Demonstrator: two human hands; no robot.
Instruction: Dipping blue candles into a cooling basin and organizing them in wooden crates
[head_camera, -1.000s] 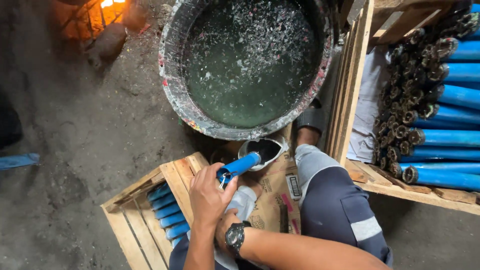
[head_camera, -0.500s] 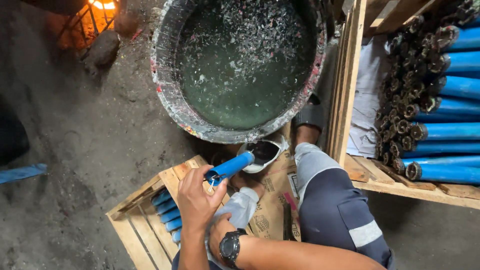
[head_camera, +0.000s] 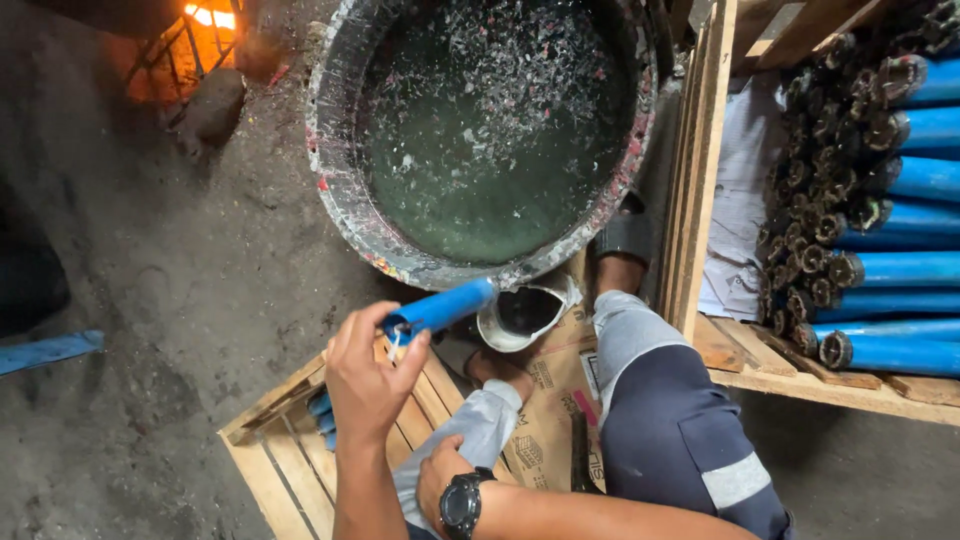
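My left hand is shut on a blue tube and holds it by one end, level, above a wooden crate. The tube's free end points at a small white bowl with a dark inside, which stands just below the rim of a big round basin of dark green liquid with white flecks. My right hand, with a black watch on the wrist, rests on my grey-trousered knee. Its fingers are hidden.
More blue tubes lie in the crate under my left hand. A wooden rack at the right holds several stacked blue tubes. Cardboard lies under my feet. A fire glows at the top left.
My left hand has lifted the blue tube slightly, nearer to the basin's rim and the white bowl. My right hand has stayed on the knee.
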